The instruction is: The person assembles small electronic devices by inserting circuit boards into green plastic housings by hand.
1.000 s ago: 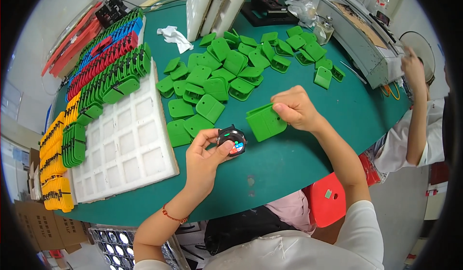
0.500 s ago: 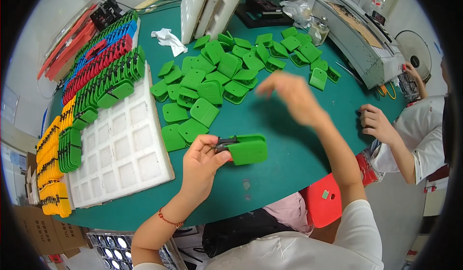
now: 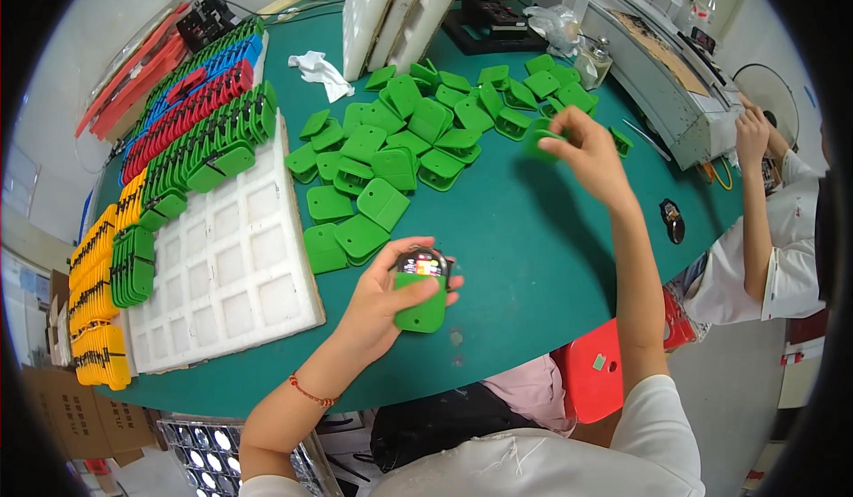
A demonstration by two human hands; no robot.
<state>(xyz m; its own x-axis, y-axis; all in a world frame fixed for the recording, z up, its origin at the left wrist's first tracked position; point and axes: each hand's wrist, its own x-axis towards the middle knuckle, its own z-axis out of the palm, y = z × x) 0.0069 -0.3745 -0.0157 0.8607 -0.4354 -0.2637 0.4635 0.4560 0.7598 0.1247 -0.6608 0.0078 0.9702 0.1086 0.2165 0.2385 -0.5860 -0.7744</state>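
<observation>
Near the front of the table my left hand [image 3: 378, 300] is closed around a green folded plastic holder [image 3: 418, 317]. A black rounded watch-like piece with a bright, colourful face [image 3: 421, 262] sits at the holder's top, and my thumb lies across the green front. Over the right side of the heap, my right hand [image 3: 588, 152] pinches another green folded plastic holder [image 3: 538, 138] between thumb and fingers. The loose pile of green holders [image 3: 391, 166] spreads over the middle of the table, to the left of and beyond that hand.
At left, a white gridded foam tray [image 3: 231, 257] bears rows of yellow, green, red and blue holders with black pieces. White foam boards [image 3: 378, 26] stand at the back, near a crumpled white cloth [image 3: 322, 72]. A co-worker's arm [image 3: 755, 168] and a black oval piece [image 3: 673, 221] are at right.
My right hand has moved right and now pinches a green holder. My left hand has turned its holder, so the bright face shows. The co-worker's hand has left the table, revealing the black oval piece.
</observation>
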